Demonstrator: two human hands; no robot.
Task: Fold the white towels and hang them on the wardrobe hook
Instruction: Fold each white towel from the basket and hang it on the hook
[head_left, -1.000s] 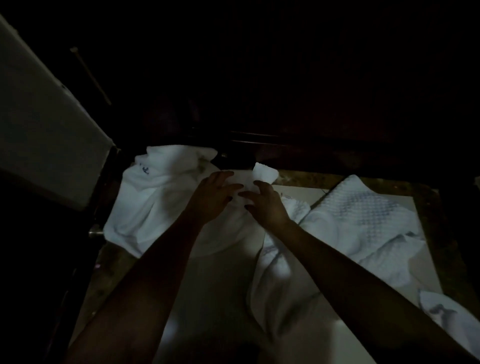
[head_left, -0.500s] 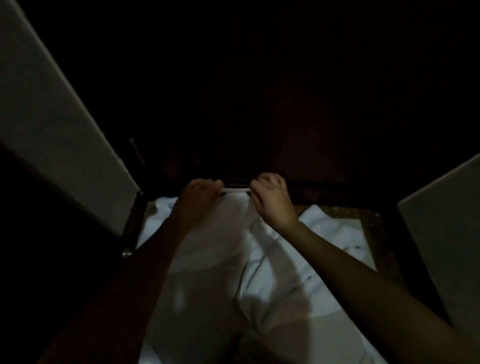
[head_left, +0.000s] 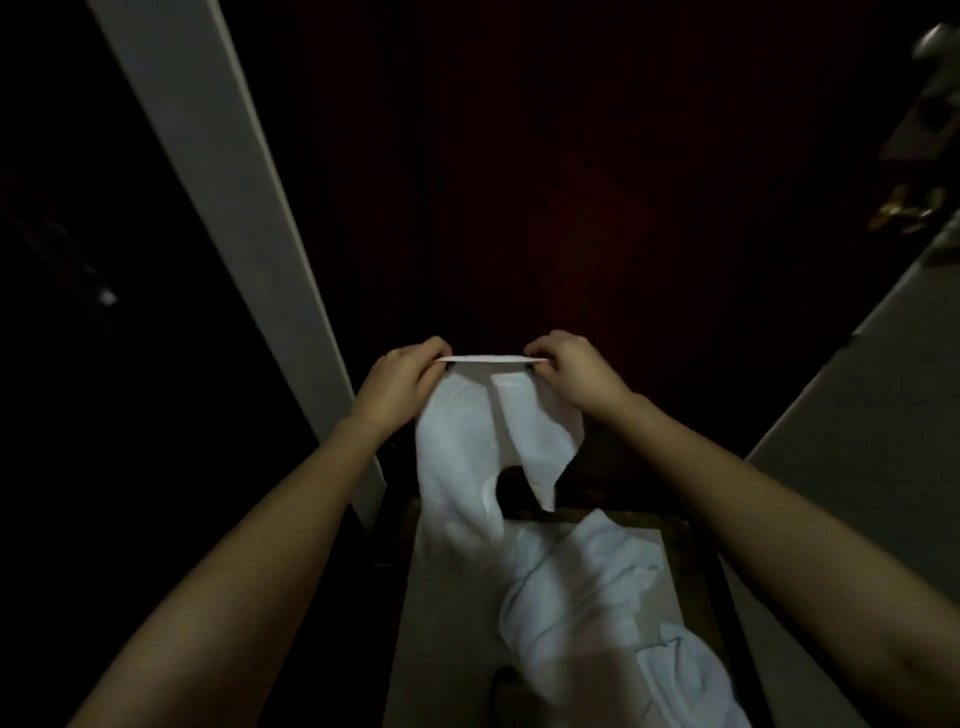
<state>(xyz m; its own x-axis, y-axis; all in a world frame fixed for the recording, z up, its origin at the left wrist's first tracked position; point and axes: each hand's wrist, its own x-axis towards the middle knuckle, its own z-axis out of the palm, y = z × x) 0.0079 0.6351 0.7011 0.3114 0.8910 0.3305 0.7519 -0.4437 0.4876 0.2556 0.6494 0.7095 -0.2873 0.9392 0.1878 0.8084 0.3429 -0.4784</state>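
Towel (head_left: 467, 431) lifted higher; edge pinched between both hands' fingers (head_left: 540, 358).

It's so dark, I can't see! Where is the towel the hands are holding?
The held towel hangs at centre of the head view, top edge pinched between the left hand and the right hand, above the crumpled towel.

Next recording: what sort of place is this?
Probably a dim bedroom or hotel-room wardrobe corner; too dark to be sure. A dark wooden panel stands ahead, a brass door handle shows at upper right, white towels lie heaped on a small stand, and the left hand and right hand hold up another towel.
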